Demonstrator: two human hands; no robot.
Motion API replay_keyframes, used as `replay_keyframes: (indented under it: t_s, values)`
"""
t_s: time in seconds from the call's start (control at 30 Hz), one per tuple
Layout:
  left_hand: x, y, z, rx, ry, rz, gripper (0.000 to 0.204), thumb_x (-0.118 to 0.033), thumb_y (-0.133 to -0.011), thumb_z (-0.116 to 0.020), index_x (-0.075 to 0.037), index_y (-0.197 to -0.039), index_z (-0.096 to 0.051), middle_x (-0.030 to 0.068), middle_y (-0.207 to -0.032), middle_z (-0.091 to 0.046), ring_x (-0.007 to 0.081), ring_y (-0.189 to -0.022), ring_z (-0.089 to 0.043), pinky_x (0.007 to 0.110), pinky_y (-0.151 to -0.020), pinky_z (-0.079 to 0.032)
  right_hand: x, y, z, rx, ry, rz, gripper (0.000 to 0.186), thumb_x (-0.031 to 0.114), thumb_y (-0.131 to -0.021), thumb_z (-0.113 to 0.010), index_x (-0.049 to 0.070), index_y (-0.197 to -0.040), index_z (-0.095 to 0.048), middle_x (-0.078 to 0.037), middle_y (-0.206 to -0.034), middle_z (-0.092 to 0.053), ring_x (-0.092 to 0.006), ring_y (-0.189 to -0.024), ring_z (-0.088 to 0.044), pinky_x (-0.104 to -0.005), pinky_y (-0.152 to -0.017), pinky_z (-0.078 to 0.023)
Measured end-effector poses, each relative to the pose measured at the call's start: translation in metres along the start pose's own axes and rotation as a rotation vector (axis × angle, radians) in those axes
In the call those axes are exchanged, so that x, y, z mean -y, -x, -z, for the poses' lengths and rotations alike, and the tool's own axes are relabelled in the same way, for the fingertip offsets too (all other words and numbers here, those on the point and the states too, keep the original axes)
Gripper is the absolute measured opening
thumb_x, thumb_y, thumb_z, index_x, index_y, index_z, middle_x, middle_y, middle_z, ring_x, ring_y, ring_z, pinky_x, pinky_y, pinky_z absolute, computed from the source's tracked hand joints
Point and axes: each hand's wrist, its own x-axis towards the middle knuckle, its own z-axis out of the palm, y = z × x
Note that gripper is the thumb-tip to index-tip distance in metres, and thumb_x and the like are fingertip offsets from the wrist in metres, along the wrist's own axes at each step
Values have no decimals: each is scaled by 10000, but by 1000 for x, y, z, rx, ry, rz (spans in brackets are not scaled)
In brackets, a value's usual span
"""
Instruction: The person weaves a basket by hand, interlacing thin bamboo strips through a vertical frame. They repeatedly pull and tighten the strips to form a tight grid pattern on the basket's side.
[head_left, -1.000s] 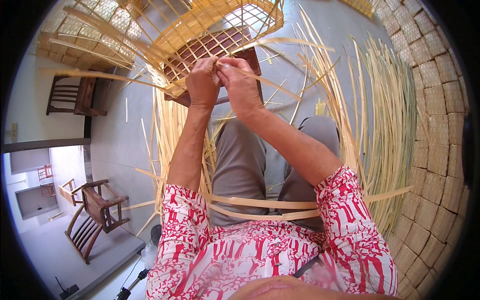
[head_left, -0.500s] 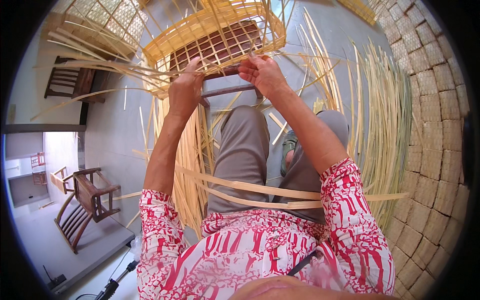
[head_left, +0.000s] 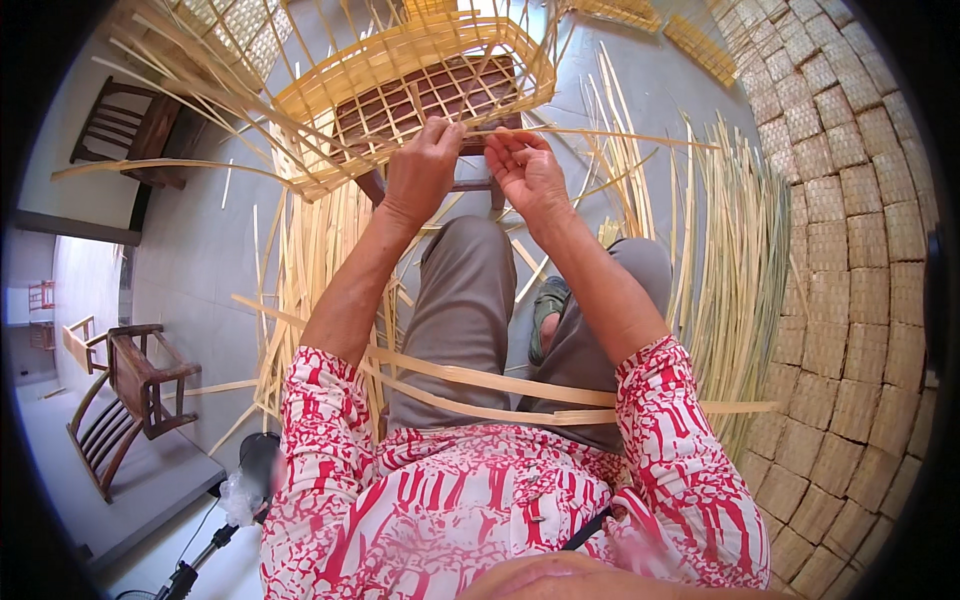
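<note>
An openwork bamboo basket (head_left: 420,60) lies tilted on a dark wooden stool (head_left: 440,88), long loose strips sticking out from its edges. At the basket's near edge, my left hand (head_left: 420,172) is closed in a pinch on a bamboo strip. Close beside it is my right hand (head_left: 532,175), palm partly turned up and fingers curled at a thin bamboo strip (head_left: 630,136) that runs out to the right. The exact grip of the right fingertips is partly hidden.
Two bamboo strips (head_left: 480,377) lie across my lap. Loose strips (head_left: 330,240) cover the floor at left, and a greener bundle (head_left: 740,260) lies at right. Stacked woven blocks (head_left: 850,290) line the right side. Wooden chairs (head_left: 145,380) stand at left.
My left hand has moved right along the basket's near edge, toward my right hand. My right hand has dropped slightly, its fingers more curled. The view has shifted a little.
</note>
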Motion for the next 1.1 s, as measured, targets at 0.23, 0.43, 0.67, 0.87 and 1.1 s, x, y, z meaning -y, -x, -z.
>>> replay_keyframes:
  t_s: [0.23,0.43,0.67,0.87,1.1]
  values:
    - [15,-17,2,-166,469,5,98,-141,-840,-762,-82,-885,-698,65,-836,-635,246,-671,-661,354,-599,-531,14,-16,3,3,-215,-51,47,87,-960,-559,68,-1003,-556,-175,-1100,-659,-257,-916,-695,-451,-862,-598]
    - [25,-29,24,-50,679,91,122,-93,-836,-774,-53,-908,-683,41,-815,-611,141,-665,-630,277,-596,-504,39,-4,-31,757,134,-104,519,247,-937,-709,75,-1402,-555,-98,-1329,-629,-176,-1128,-633,-341,-896,-562]
    - [34,-37,31,37,679,34,130,-90,-832,-781,-42,-910,-689,35,-814,-602,122,-670,-590,275,-605,-477,46,12,-60,795,729,152,427,163,-943,-707,79,-1346,-594,-47,-1226,-664,-110,-1049,-636,-255,-813,-531]
    - [40,-39,23,62,707,71,123,-93,-837,-781,-45,-906,-692,25,-810,-603,113,-664,-583,276,-606,-472,32,19,-55,467,685,319,231,201,-1013,-609,6,-1120,-668,-72,-1045,-700,-140,-985,-670,-275,-877,-557]
    - [22,-47,6,-197,496,222,91,-100,-824,-755,-55,-853,-681,76,-789,-614,225,-676,-635,346,-609,-495,10,28,-47,143,-93,-66,275,204,-1075,-443,-18,-1134,-594,-158,-1163,-633,-237,-1101,-640,-385,-994,-543]
